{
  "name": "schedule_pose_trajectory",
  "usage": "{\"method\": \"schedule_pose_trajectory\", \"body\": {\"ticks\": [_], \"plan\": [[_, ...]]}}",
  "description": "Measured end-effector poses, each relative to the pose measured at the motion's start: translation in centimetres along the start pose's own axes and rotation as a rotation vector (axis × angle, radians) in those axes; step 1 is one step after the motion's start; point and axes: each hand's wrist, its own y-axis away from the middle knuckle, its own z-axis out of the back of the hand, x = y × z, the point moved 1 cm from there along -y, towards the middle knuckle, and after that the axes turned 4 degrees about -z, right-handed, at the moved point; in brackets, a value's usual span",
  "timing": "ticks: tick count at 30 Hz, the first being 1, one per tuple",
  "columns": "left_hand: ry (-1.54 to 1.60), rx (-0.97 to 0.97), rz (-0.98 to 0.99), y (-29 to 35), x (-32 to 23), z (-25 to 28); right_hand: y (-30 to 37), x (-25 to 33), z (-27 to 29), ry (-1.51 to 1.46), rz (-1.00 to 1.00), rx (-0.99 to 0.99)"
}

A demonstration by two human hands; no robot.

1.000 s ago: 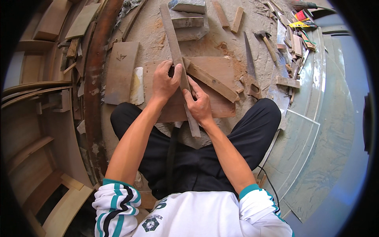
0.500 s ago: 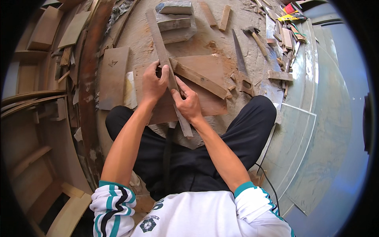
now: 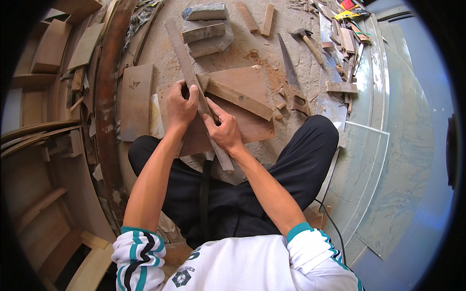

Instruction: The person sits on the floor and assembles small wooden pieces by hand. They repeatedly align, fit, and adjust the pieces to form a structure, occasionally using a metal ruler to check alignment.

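- Your left hand (image 3: 182, 106) grips the long wooden strip (image 3: 186, 63), thumb on top.
- Your right hand (image 3: 224, 128) grips that strip too, nearer its lower end.
- It slants across the flat board (image 3: 247, 77), beside a thick wooden bar (image 3: 238, 97).
- Handsaw (image 3: 291, 77) and hammer (image 3: 312, 49) lie on the floor (image 3: 264, 48), rightward.

The wooden strip (image 3: 188, 66) has shifted leftward
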Motion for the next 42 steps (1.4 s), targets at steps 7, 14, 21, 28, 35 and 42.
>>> {"method": "schedule_pose_trajectory", "body": {"ticks": [7, 14, 21, 28, 35, 42], "plan": [[0.006, 0.010, -0.025, -0.1, 0.0, -0.3, 0.0, -0.5, -0.2, -0.023, 0.080, -0.054], [0.009, 0.021, -0.034, -0.2, 0.5, -0.3, 0.1, 0.3, 0.2, -0.001, -0.025, -0.004], [0.044, 0.017, -0.001, 0.0, 0.3, -0.3, 0.1, 0.3, 0.2, -0.003, 0.013, -0.033], [0.039, 0.034, -0.002, 0.0, 0.4, -0.3, 0.1, -0.1, 0.3, 0.001, -0.023, -0.007], [0.035, 0.039, -0.026, -0.2, 0.1, 0.0, -0.7, 0.9, 0.8, 0.048, -0.066, 0.028], [0.051, 0.018, -0.012, -0.1, -0.8, 0.3, -1.8, -1.0, -0.2, -0.097, -0.055, 0.077]]}}
